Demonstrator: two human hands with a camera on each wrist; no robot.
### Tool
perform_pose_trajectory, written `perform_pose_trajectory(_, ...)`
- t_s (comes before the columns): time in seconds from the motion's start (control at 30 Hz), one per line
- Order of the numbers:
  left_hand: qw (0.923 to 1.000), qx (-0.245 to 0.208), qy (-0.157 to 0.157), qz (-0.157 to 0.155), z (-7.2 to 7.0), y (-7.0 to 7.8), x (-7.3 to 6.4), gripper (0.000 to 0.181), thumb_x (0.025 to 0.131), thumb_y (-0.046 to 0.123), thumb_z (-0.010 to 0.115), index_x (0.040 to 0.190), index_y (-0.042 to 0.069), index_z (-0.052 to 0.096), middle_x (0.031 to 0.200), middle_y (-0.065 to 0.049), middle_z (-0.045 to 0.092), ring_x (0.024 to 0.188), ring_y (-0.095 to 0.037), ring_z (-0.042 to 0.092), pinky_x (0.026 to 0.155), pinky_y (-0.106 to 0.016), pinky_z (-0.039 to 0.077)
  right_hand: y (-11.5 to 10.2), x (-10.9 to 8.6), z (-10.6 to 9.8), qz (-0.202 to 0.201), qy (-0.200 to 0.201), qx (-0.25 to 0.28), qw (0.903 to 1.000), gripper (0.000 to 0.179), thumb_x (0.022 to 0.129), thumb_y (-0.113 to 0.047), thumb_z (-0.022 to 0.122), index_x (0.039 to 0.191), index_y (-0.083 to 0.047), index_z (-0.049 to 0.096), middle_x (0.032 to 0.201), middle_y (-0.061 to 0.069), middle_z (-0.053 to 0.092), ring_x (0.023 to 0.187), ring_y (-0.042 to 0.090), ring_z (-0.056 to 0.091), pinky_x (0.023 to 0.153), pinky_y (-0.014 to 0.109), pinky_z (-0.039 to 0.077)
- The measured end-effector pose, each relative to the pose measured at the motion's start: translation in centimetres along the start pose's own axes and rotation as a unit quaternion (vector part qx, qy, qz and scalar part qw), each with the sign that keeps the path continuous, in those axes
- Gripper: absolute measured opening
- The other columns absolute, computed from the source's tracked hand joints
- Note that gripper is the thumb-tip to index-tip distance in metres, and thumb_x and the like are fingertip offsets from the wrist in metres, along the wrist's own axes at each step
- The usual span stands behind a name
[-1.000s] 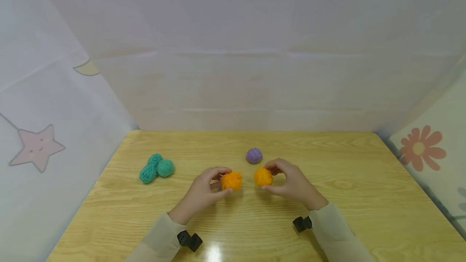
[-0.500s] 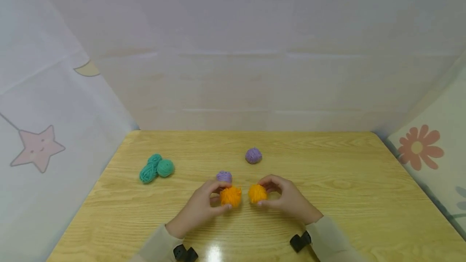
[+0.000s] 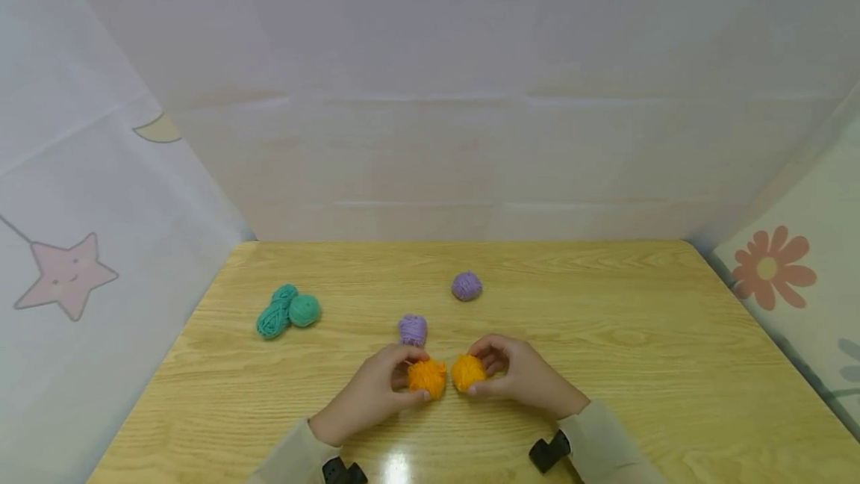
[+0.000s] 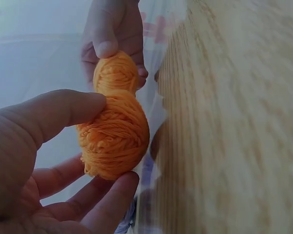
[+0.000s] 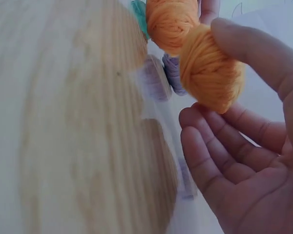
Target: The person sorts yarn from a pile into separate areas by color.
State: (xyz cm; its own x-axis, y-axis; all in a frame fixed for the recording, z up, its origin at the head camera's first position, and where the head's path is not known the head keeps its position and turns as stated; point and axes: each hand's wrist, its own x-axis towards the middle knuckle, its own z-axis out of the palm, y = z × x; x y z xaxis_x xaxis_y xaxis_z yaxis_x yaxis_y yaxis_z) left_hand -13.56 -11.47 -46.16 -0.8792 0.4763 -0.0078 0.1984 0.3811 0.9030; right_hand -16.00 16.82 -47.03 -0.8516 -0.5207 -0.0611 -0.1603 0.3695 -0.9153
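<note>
The left hand (image 3: 376, 388) and right hand (image 3: 522, 377) pinch the left orange yarn ball (image 3: 428, 379) and right orange yarn ball (image 3: 468, 373) above the wooden surface (image 3: 618, 297), a slim gap between them, well in from its back edge. Fingers partly hide the nearer purple yarn ball (image 3: 413, 328); the frame cuts off both sleeves (image 3: 605, 441).

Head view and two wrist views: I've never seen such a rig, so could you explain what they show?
No robot here: these are a person's bare left hand and right hand. One picture is taken from the head, looking forward and down; the others from each wrist, close up. On the wooden table lie a teal skein beside a teal ball, plus a purple bundle and a purple ball. The left hand pinches one orange yarn ball; the right pinches a second orange ball.
</note>
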Motion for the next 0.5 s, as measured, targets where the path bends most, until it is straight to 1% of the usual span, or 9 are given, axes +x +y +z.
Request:
perform_pose_trajectory(0.1,0.9999,0.001,-0.01,-0.002,0.0,-0.2,0.0,0.044,0.088,0.02,0.082,0.126,0.008,0.063,0.126,-0.009,0.059,0.118,-0.026,0.058,0.095,-0.028,0.054,-0.1,0.1,0.2,0.01,-0.003,-0.001,0.9999,0.047,0.081,-0.027,0.088,0.118,-0.008,0.066,0.105,0.003,0.065,0.094,0.021,0.06,0.082,0.027,0.054)
perform_pose_trajectory(0.17,0.9998,0.001,-0.019,-0.003,-0.1,-0.2,0.0,0.044,0.087,0.021,0.082,0.125,0.009,0.063,0.125,-0.008,0.06,0.118,-0.025,0.058,0.095,-0.03,0.054,-0.1,0.1,0.3,0.014,-0.005,-0.015,0.9998,0.047,0.081,-0.029,0.088,0.117,-0.01,0.066,0.104,0.001,0.065,0.094,0.019,0.06,0.082,0.026,0.054)
perform_pose_trajectory(0.33,0.9988,0.028,-0.039,-0.002,-0.4,0.0,-0.1,0.045,0.086,0.025,0.084,0.123,0.012,0.063,0.121,-0.002,0.061,0.11,-0.021,0.06,0.092,-0.031,0.055,-0.4,0.0,0.6,0.0,-0.015,-0.065,0.9978,0.045,0.081,-0.033,0.087,0.115,-0.013,0.065,0.103,-0.003,0.064,0.091,0.015,0.06,0.081,0.026,0.052)
perform_pose_trajectory(0.4,0.9981,0.041,-0.045,-0.002,-0.5,0.1,-0.1,0.046,0.085,0.027,0.085,0.122,0.013,0.063,0.119,0.0,0.061,0.106,-0.019,0.06,0.089,-0.03,0.055,-0.6,-0.1,0.7,-0.005,-0.02,-0.078,0.9968,0.044,0.082,-0.033,0.087,0.114,-0.012,0.064,0.102,-0.004,0.064,0.09,0.014,0.059,0.08,0.027,0.052)
perform_pose_trajectory(0.5,0.9973,0.049,-0.056,0.0,-0.6,0.2,-0.2,0.047,0.083,0.027,0.086,0.121,0.013,0.062,0.118,0.001,0.061,0.103,-0.018,0.059,0.086,-0.027,0.055,-1.1,-0.3,0.8,-0.006,-0.025,-0.088,0.9958,0.044,0.082,-0.032,0.087,0.112,-0.012,0.063,0.099,-0.004,0.063,0.087,0.015,0.058,0.077,0.027,0.052)
